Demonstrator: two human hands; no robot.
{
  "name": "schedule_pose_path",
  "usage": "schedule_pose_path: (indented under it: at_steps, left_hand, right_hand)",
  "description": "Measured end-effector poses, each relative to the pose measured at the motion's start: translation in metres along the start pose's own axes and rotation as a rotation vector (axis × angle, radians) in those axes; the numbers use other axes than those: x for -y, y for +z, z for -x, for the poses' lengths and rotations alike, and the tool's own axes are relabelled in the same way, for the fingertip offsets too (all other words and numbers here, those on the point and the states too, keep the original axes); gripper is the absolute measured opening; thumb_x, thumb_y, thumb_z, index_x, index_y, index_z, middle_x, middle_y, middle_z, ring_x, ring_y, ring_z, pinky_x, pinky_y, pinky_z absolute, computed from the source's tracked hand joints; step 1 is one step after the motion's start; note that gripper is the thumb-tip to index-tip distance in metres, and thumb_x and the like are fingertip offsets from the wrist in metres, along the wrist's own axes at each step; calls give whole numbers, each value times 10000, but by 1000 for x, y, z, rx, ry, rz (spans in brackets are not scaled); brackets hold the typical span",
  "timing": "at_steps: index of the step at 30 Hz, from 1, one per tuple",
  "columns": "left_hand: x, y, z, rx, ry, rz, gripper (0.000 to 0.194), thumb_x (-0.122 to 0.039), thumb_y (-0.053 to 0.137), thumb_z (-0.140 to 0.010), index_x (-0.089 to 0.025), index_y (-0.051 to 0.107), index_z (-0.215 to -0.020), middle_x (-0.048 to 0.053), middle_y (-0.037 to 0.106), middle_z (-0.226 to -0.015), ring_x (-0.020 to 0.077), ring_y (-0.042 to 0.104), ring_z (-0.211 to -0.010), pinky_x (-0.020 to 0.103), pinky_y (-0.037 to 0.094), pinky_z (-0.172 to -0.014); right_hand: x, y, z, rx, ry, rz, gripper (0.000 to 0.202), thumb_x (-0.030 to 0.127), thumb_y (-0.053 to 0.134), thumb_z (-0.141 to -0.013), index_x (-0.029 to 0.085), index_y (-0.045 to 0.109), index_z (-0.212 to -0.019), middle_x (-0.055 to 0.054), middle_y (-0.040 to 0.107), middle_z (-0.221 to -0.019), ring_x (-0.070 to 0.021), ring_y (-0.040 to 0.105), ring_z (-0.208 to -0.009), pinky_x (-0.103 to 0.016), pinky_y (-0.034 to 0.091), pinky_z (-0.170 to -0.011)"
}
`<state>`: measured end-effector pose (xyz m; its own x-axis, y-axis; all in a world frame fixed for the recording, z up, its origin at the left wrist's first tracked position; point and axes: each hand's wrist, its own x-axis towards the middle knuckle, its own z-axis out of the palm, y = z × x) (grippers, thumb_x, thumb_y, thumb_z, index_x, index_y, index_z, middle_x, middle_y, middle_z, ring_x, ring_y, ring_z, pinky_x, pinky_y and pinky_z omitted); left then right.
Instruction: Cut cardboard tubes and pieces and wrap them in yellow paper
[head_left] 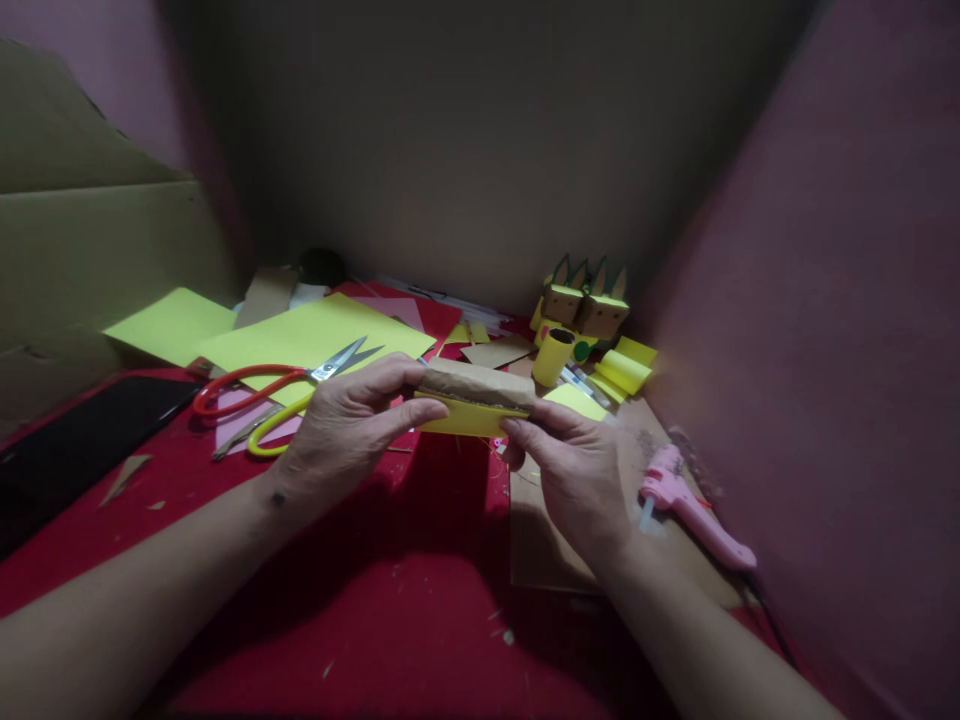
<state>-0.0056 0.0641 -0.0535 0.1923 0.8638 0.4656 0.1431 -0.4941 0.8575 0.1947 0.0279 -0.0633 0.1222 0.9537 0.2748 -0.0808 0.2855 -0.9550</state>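
Note:
A folded piece of cardboard (480, 382) with a yellow lower face is held level above the red surface, near the middle of the view. My left hand (367, 405) pinches its left end, thumb on the yellow side. At the right end, my right hand (566, 455) grips it between thumb and fingers. Scissors (330, 368) with one red and one yellow handle loop lie just behind my left hand, blades apart. Beyond my right hand stands a yellow paper tube (553, 357).
A pink glue gun (694, 510) rests on a cardboard sheet (551, 550) at the right. Yellow paper (322, 335) spreads behind the scissors. Two cardboard figures with pointed ears (585, 305) stand at the back. A black phone-like slab (97, 440) and a large cardboard box (105, 250) are left.

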Motion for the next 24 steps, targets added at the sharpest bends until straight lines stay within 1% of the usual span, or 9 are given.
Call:
schedule_pose_path:
  at_steps: [3, 6, 10, 15, 18, 21, 24]
  left_hand:
    - [0, 0, 0, -8, 13, -32, 122, -305, 771, -808, -354, 799, -916, -50, 745, -941, 186, 634, -922, 307, 476, -868]
    - [0, -1, 0, -18, -2, -40, 113, -304, 773, -797, -346, 799, -899, -46, 753, -926, 191, 646, -927, 309, 481, -870]
    - [0, -1, 0, -40, 2, -65, 87, -308, 758, -778, -325, 801, -852, -31, 746, -860, 191, 642, -845, 315, 488, -804]
    - [1, -1, 0, -52, -14, -72, 71, -316, 758, -765, -315, 800, -822, -29, 732, -813, 179, 623, -784, 301, 479, -729]
    - [2, -1, -1, -40, -11, -69, 86, -321, 752, -776, -316, 807, -841, -31, 720, -801, 170, 615, -774, 291, 465, -709]
    - [2, -2, 0, -27, -25, -74, 106, -339, 750, -788, -313, 811, -871, -18, 726, -839, 178, 616, -802, 302, 457, -733]
    - [2, -2, 0, -36, -43, -65, 109, -357, 759, -778, -307, 809, -860, -8, 724, -855, 188, 609, -811, 315, 448, -738]
  right_hand:
    - [0, 0, 0, 16, 12, 6, 89, 222, 793, -749, 250, 844, -816, 26, 663, -535, -108, 558, -494, -244, 471, -483]
    - [0, 0, 0, 18, 13, 12, 102, 217, 785, -751, 250, 847, -825, 34, 648, -514, -93, 535, -475, -227, 449, -472]
    - [-1, 0, -1, 26, 23, -2, 98, 217, 781, -738, 242, 846, -807, 43, 619, -482, -78, 508, -434, -207, 406, -435]
    - [-1, 2, 0, 24, 50, -27, 119, 228, 791, -725, 236, 851, -828, 37, 627, -474, -65, 495, -398, -190, 374, -410]
    - [-1, 2, 0, 37, 74, -44, 135, 239, 783, -735, 228, 852, -851, 33, 623, -442, -65, 503, -378, -186, 382, -412]
    - [-1, 2, 0, 61, 99, -64, 150, 265, 777, -754, 216, 849, -876, 25, 632, -435, -72, 523, -370, -188, 408, -423]
    - [-1, 1, 0, 72, 120, -75, 169, 287, 783, -756, 204, 844, -890, 16, 649, -449, -82, 556, -382, -190, 431, -434]
